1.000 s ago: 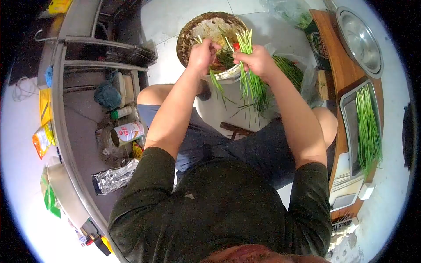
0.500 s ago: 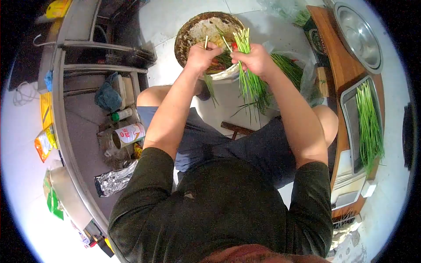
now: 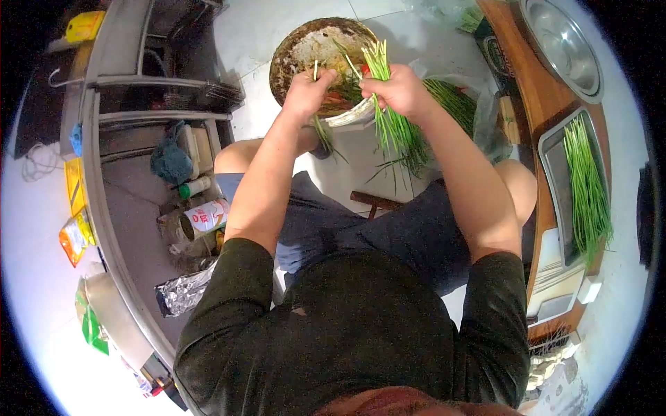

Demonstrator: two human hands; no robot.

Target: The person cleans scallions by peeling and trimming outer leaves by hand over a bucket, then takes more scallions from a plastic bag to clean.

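Observation:
My left hand is closed around a thin garlic chive stalk, its pale end sticking up and its green leaf hanging below the fist. In my right hand is a thick bunch of garlic chives, pale cut ends up and leaves drooping toward the floor. Both hands are above the near side of a round, stained bucket, which holds scraps and some greens. More dark green chives lie in a clear plastic bag just right of my right hand.
On the wooden surface at right are a metal bowl and a metal tray of chives. The open shelf at left holds a can, a blue cloth and foil. A small wooden stool is between my legs.
My left hand has moved slightly left, a little farther from the bunch in my right hand. The whole view has shifted slightly.

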